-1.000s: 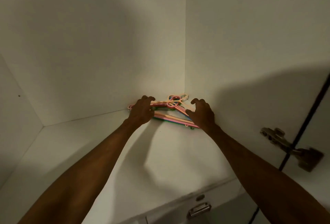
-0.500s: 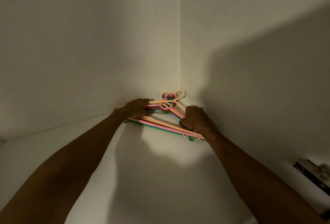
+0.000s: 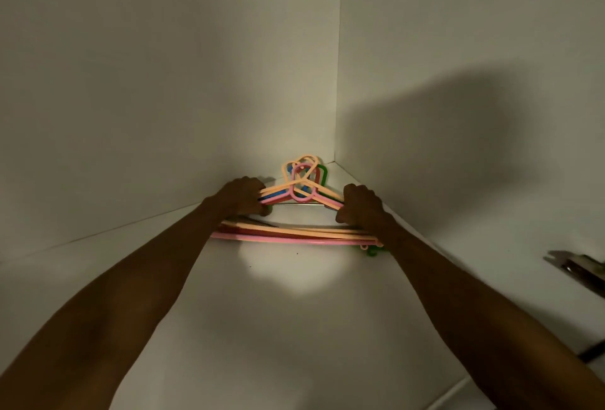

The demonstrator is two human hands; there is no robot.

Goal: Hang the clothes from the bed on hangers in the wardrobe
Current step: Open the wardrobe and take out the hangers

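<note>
A bundle of several plastic hangers in pink, peach, blue and green sits in the back right corner of a white wardrobe shelf. Their hooks point toward the corner. My left hand grips the left shoulder arms of the bundle. My right hand grips the right shoulder arms. The bundle is tilted up off the shelf, its bottom bars nearest me. No clothes are in view.
White wardrobe walls close in at the back and on the right. A metal door hinge sticks out at the right edge. The shelf's front edge runs along the lower right.
Both hands went from hovering over the hangers to gripping them. The bundle has been pulled away from the corner toward me and lifted at the hook end.
</note>
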